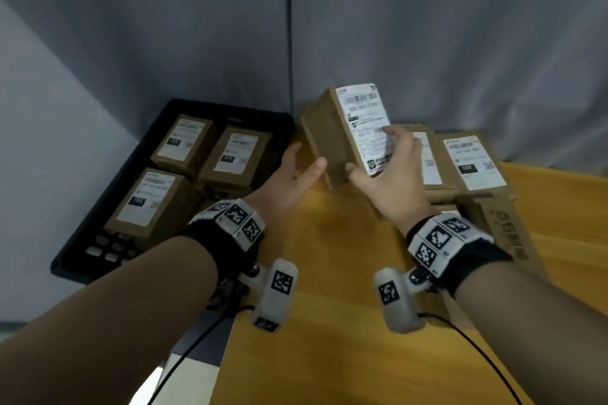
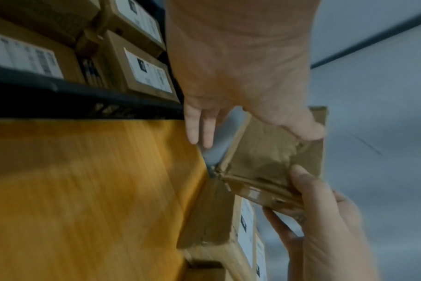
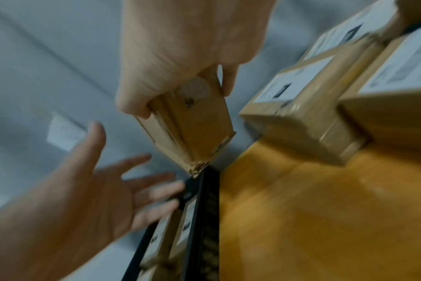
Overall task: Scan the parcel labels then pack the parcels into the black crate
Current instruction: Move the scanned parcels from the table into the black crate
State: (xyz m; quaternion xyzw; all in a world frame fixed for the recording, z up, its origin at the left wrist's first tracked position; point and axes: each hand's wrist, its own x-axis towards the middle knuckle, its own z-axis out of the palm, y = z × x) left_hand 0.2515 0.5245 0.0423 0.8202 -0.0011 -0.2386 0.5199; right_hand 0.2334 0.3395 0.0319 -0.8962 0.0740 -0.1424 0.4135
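Observation:
My right hand [image 1: 391, 169] grips a brown parcel [image 1: 329, 141] by its near end and holds it tilted in the air, white label [image 1: 363, 122] facing me, over the table's back left corner. My left hand [image 1: 294, 173] is open just left of it, fingers straight and spread, thumb close to the parcel's side; I cannot tell whether it touches. The black crate [image 1: 230, 108] stands left of the table with three labelled parcels [image 1: 184, 141] showing inside. In the right wrist view the right hand [image 3: 180, 57] clamps the parcel [image 3: 192, 123] above the crate's rim [image 3: 204, 209].
Several labelled parcels [image 1: 470, 158] are stacked at the back right of the yellow wooden table [image 1: 345, 273], on a flattened cardboard box [image 1: 503, 233]. Grey partition walls close off the back and left. Black cables hang off the table's near edge.

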